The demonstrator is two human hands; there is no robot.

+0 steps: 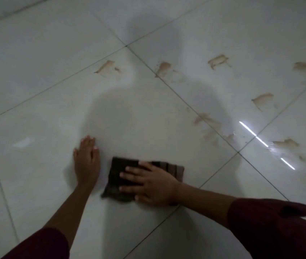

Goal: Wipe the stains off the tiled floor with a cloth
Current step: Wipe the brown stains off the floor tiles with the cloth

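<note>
On a glossy white tiled floor crossed by thin grout lines, the right hand presses flat, fingers spread, on a dark folded cloth, the left hand rests flat beside it, and brown stains lie farther ahead.

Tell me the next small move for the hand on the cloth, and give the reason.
Probably slide the right hand, pressed flat on the dark cloth, forward and right toward the nearest brown stain. The tile under the cloth looks clean, while that smear and several beyond it remain. The left hand braces on the floor.
</note>
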